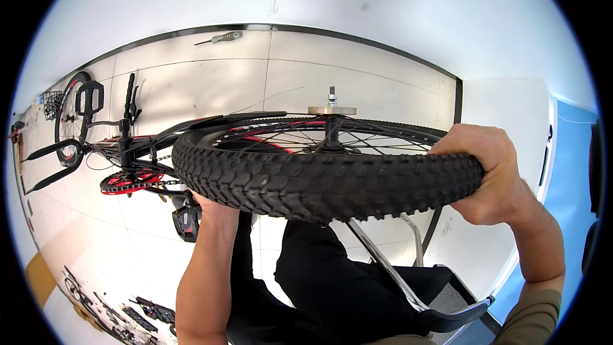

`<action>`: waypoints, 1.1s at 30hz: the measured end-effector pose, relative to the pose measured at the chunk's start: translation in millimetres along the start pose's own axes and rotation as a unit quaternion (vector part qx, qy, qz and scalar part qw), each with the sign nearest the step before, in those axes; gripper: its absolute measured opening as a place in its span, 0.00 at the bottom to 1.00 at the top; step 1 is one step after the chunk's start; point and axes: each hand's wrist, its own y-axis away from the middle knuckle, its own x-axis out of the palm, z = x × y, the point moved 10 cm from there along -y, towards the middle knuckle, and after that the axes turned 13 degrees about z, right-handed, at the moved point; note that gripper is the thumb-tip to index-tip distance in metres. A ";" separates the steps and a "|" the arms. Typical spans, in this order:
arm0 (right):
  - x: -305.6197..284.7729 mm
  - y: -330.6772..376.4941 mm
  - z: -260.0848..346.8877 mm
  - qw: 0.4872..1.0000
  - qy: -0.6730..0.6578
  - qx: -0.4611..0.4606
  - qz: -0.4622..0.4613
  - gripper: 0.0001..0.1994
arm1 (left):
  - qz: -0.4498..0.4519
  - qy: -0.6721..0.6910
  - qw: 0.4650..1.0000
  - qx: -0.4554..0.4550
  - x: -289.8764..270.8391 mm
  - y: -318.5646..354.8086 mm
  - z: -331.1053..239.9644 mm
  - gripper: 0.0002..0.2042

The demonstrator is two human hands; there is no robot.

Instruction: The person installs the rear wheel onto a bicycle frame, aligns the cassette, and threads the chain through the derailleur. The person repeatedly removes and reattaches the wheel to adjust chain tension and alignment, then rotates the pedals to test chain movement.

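Note:
I hold a bicycle wheel (325, 182) with a thick, knobby black tyre, tilted nearly flat in front of me. My right hand (482, 169) is wrapped round the tyre at its right end. At the left my left hand (217, 206) grips the tyre from below, its fingers mostly hidden behind the rubber. A threaded axle (332, 94) with nuts and a round metal disc (332, 111) stick up from the hub. Just beyond and to the left is a bicycle frame (172, 133), partly hidden by the wheel, with a red chainring (131, 181) and chain.
A screwdriver (227, 37) lies on the tiled floor (204, 83) by the far wall. At the left are a pedal (89, 98) and another wheel (67, 121). Loose bike parts (150, 313) lie at lower left. A metal-framed chair (447, 306) stands at lower right.

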 end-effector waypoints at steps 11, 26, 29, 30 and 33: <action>-9.0 4.8 0.0 0.999 0.041 0.003 -0.013 0.15 | -0.098 0.116 0.988 0.039 -16.3 8.5 -0.8 0.22; -39.5 48.4 20.1 0.986 0.126 0.096 -0.041 0.13 | -0.280 0.171 0.945 0.005 -37.1 35.1 1.0 0.18; -42.5 79.1 0.7 0.978 0.106 0.132 -0.119 0.11 | -0.277 0.178 0.944 0.017 -32.3 35.1 -4.0 0.16; -43.7 89.7 -4.7 0.977 0.102 0.134 -0.130 0.11 | -0.268 0.181 0.946 0.021 -31.6 30.8 -3.4 0.15; -50.2 120.5 -19.1 0.972 0.064 0.153 -0.166 0.11 | -0.255 0.190 0.948 0.024 -31.3 22.8 -1.5 0.15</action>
